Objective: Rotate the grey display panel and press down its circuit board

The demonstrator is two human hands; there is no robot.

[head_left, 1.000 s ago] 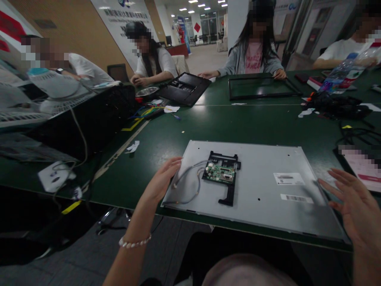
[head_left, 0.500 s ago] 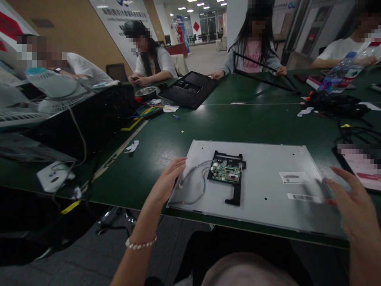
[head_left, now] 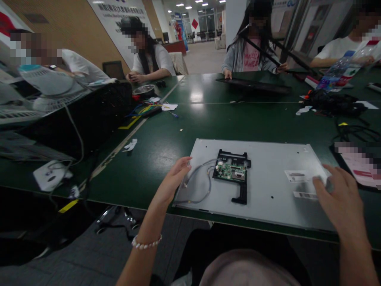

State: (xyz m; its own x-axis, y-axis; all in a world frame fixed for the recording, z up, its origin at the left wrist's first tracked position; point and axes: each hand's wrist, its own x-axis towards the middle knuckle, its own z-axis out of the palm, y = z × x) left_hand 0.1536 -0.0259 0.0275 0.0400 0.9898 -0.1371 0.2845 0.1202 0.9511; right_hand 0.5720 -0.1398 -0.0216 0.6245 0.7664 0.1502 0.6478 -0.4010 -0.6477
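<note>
An LCD panel (head_left: 268,186) lies with its grey metal back upward on the table in front of me. It carries a black bracket (head_left: 243,194) with a green circuit board (head_left: 230,171), and grey cables (head_left: 209,186) loop out to the left. My left hand (head_left: 175,174) holds the panel's left edge, fingers along the side. At the opposite edge my right hand (head_left: 337,190) grips the panel, thumb on top near two white labels (head_left: 296,176); its other fingers are partly hidden behind the edge.
Across the green table (head_left: 154,159) a person handles a black monitor back cover (head_left: 258,85) and a thin black frame (head_left: 263,51). Black cables (head_left: 333,103) and bottles (head_left: 336,73) are at right, beside a phone-like pink-screened device (head_left: 361,165). Left are a white fan-like appliance (head_left: 53,85) and paper scraps (head_left: 130,145).
My right hand has come inward onto the panel's edge. The panel has shifted slightly right with my left hand. Across the table, the person has moved the back cover rightward and raised the frame.
</note>
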